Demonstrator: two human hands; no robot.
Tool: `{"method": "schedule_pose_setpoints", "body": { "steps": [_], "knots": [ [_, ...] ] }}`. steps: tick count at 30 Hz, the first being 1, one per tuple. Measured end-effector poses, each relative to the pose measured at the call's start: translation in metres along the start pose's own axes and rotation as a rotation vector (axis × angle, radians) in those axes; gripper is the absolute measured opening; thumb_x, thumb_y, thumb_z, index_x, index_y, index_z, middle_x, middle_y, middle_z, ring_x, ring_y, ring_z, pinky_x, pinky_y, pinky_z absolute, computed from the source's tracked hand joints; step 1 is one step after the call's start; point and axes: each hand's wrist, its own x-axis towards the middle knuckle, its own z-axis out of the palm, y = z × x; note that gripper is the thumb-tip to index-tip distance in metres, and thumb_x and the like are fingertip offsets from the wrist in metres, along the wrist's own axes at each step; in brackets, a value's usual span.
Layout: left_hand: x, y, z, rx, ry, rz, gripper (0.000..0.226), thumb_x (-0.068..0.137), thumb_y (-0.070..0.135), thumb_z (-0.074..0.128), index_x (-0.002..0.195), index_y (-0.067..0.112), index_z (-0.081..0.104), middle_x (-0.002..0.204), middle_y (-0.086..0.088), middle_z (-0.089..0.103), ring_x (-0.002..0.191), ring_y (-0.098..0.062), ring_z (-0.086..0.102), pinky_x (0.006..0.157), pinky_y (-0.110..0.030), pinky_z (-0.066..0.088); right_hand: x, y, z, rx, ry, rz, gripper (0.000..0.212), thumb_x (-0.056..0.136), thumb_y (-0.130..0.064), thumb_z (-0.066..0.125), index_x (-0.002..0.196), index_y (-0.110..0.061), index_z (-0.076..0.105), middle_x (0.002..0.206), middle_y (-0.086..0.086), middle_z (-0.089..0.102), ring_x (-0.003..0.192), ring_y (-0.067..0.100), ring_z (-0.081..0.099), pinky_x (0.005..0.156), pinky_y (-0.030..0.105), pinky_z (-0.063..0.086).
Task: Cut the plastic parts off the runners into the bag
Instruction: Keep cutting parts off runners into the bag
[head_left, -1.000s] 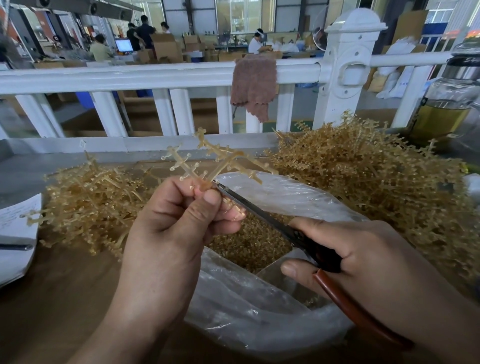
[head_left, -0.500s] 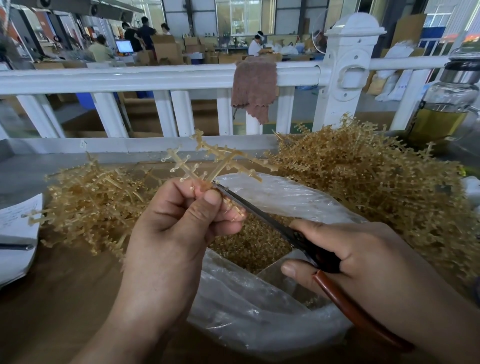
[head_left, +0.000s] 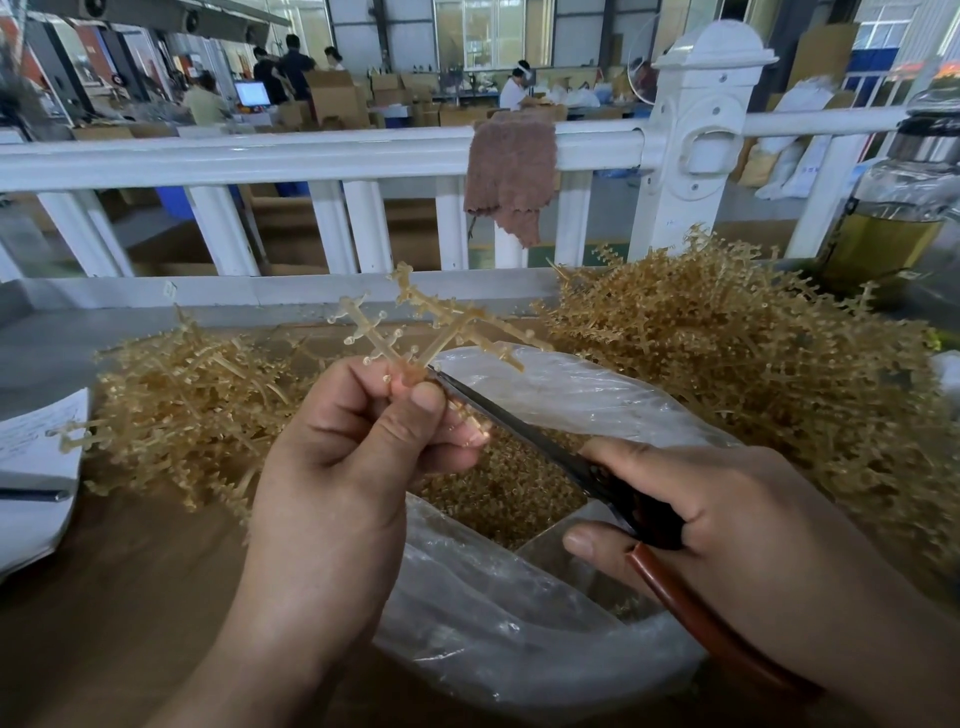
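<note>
Brown tabletop lies under both hands. Nearest, the right hand curls round the red-handled cutters, whose blade tip meets the runner just by the left thumb. The left hand pinches that runner between thumb and fingers, above the open plastic bag between the hands, with cut parts heaped inside. Beyond the hands lie a left pile and a right pile of runners, then a white railing. Against half a second ago, grips and blade sit unchanged.
</note>
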Motion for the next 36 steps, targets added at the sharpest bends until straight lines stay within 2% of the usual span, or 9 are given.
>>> {"method": "schedule_pose_setpoints", "body": {
  "steps": [4,9,15,17,23,28,33,36],
  "knots": [
    [-0.0014,-0.0006,0.0018,0.04,-0.002,0.042,0.007,0.087,0.03,0.067,0.08,0.033,0.068,0.076,0.002,0.071,0.074,-0.016,0.072,0.069,-0.026,0.058,0.0007,0.0007,0.001,0.007,0.01,-0.012,0.049,0.077,-0.072,0.048,0.106,-0.034,0.062,0.065,-0.015,0.055,0.06,-0.002,0.056,0.051,0.014,0.04],
    [-0.0029,-0.0014,0.0007,0.056,0.007,0.052,0.006,0.088,0.03,0.066,0.082,0.032,0.067,0.077,0.001,0.072,0.075,-0.016,0.072,0.069,-0.026,0.058,0.0007,-0.0003,0.0017,0.029,0.028,-0.023,0.056,0.076,-0.072,0.047,0.111,-0.03,0.058,0.071,-0.015,0.058,0.062,-0.003,0.057,0.055,0.015,0.043],
    [-0.0029,-0.0025,-0.0002,0.064,0.0,0.052,0.007,0.089,0.03,0.066,0.083,0.033,0.067,0.078,0.002,0.072,0.076,-0.017,0.072,0.07,-0.026,0.058,0.0003,-0.0032,-0.0011,0.026,0.028,-0.04,0.05,0.081,-0.071,0.054,0.109,-0.033,0.067,0.053,-0.019,0.046,0.059,-0.003,0.054,0.05,0.007,0.036],
    [-0.0028,-0.0025,-0.0004,0.072,-0.003,0.052,0.007,0.089,0.03,0.066,0.083,0.033,0.067,0.078,0.002,0.072,0.076,-0.016,0.072,0.07,-0.026,0.058,-0.0004,-0.0035,-0.0021,0.018,0.025,-0.033,0.052,0.078,-0.072,0.053,0.105,-0.03,0.067,0.056,-0.015,0.05,0.058,-0.003,0.054,0.051,0.012,0.039],
    [-0.003,-0.0031,-0.0009,0.059,0.006,0.034,0.007,0.088,0.03,0.067,0.082,0.034,0.067,0.077,0.003,0.071,0.075,-0.015,0.072,0.07,-0.026,0.058,-0.001,-0.0029,-0.0015,-0.028,0.017,-0.023,0.055,0.077,-0.071,0.045,0.107,-0.029,0.062,0.058,-0.014,0.054,0.059,-0.001,0.056,0.049,0.021,0.043],
    [-0.003,-0.0018,-0.0008,0.048,0.022,0.011,0.009,0.087,0.028,0.069,0.08,0.033,0.067,0.076,0.002,0.071,0.074,-0.017,0.073,0.068,-0.025,0.058,-0.0007,-0.0027,0.0003,0.003,0.005,0.005,0.061,0.075,-0.074,0.044,0.114,-0.029,0.051,0.072,-0.014,0.06,0.064,-0.003,0.058,0.061,0.021,0.046],
    [-0.0031,-0.0012,0.0005,0.015,0.047,-0.028,0.018,0.09,0.016,0.063,0.078,0.029,0.067,0.074,-0.001,0.07,0.072,-0.019,0.072,0.067,-0.027,0.058,-0.0006,-0.0029,0.0021,-0.011,-0.031,0.041,0.067,0.069,-0.083,0.038,0.123,-0.045,0.035,0.078,-0.016,0.065,0.079,-0.002,0.06,0.058,0.024,0.05],
    [-0.0017,-0.0008,0.0006,0.009,0.061,-0.063,0.015,0.088,0.016,0.063,0.08,0.028,0.067,0.074,-0.005,0.069,0.072,-0.021,0.072,0.067,-0.029,0.059,0.0009,-0.0007,0.0018,-0.015,-0.042,0.033,0.066,0.068,-0.08,0.039,0.123,-0.044,0.035,0.074,-0.017,0.063,0.077,-0.003,0.059,0.062,0.022,0.049]
  ]
}}
